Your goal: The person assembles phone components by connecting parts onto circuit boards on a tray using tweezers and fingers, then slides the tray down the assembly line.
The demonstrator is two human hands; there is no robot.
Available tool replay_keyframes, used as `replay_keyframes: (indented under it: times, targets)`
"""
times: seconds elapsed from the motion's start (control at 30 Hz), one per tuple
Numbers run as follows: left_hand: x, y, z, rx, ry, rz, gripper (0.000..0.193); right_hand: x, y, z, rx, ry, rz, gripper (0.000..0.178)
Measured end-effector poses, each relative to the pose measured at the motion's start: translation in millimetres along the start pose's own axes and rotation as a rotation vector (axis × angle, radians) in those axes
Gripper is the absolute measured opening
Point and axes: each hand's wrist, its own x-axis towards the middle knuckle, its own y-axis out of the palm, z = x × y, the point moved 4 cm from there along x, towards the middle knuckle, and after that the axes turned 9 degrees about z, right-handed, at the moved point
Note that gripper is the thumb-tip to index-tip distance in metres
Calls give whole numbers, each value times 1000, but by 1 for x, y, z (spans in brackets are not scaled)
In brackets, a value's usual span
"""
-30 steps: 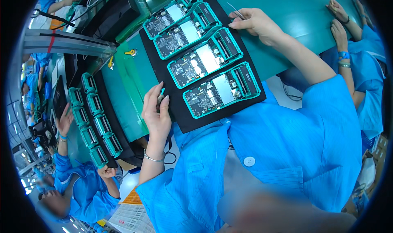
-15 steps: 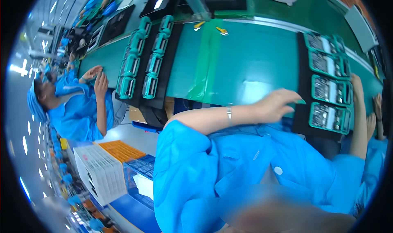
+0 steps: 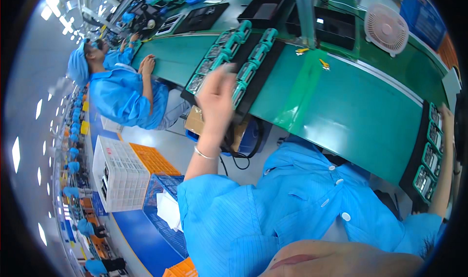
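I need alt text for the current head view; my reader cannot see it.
A person's left hand, blurred, is held out in front of rows of green-framed devices on a green table; the right hand is beside another row at far right. A co-worker in blue is at left, a pale fan at upper right.

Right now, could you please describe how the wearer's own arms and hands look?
The sleeves are blue and short. The left hand is ungloved, with a thin silvery bracelet at the wrist; the right hand appears ungloved too.
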Motion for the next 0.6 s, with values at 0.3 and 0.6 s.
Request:
replay_keyframes:
  times: [0.3, 0.6]
  targets:
    - [-83, -85, 324, -603, -958, -277, 35, -139, 421, 446, 647, 98, 923, 45]
    - [-92, -81, 300, -1198, -855, -165, 14, -105, 556, 491, 1048, 395, 977, 40]
